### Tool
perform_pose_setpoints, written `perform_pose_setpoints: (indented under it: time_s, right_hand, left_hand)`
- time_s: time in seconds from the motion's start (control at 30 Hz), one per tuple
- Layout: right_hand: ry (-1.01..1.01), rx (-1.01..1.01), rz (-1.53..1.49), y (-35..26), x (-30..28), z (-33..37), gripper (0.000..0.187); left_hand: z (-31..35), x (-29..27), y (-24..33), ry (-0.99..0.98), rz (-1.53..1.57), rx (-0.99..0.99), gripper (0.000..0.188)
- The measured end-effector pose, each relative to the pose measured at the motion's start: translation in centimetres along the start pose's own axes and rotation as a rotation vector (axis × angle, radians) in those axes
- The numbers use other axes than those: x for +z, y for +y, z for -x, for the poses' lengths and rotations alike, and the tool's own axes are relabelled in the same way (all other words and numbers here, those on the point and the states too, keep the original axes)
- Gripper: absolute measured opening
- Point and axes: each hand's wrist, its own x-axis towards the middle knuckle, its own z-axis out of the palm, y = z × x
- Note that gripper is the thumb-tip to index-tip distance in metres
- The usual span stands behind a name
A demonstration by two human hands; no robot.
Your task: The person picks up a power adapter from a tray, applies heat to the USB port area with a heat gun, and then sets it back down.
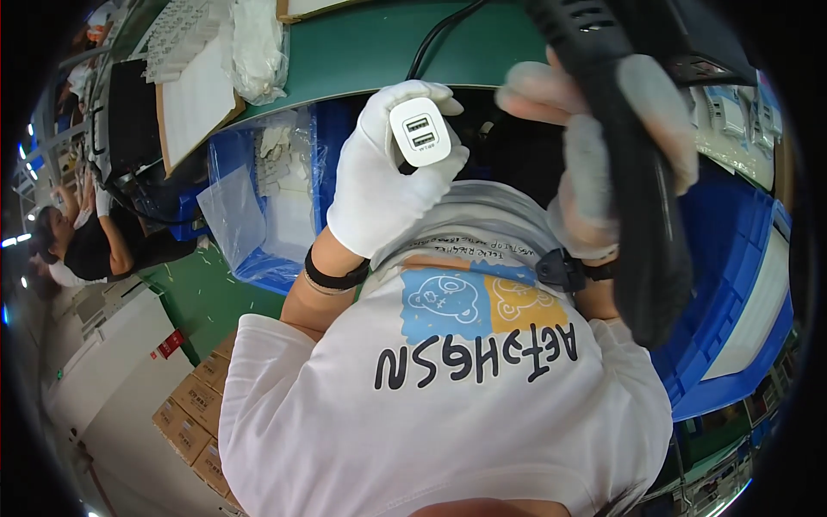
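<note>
My left hand [379,177], in a white glove, is closed around a white two-port USB charger [420,132]. The charger's port face points up at me. My right hand [586,164], also gloved and partly blurred, is wrapped about the long handle of a black hand tool [650,224]. This tool has a vented body at its upper end and hides part of the hand. I cannot make out its exact kind.
Blue bins stand at the left [320,155] and right [732,284], the left one with a plastic liner and pale parts. Along the green table [362,52] lie a clear bag [258,52] and a black cable [439,30]. Another person [95,233] sits far left, near stacked cartons [194,405].
</note>
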Motion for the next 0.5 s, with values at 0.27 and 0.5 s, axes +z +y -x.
perform_pose_setpoints:
  time_s: [0.27,0.5]
  right_hand:
    - [0.022,-0.334,-0.320,1.8,2.2,0.0,0.038]
    - [0.095,-0.424,-0.373,2.6,3.3,0.5,0.037]
  left_hand:
    - [0.2,0.6,0.4,-0.090,-0.081,-0.063,0.054]
    - [0.3,0.8,-0.6,-0.067,0.006,-0.025,0.050]
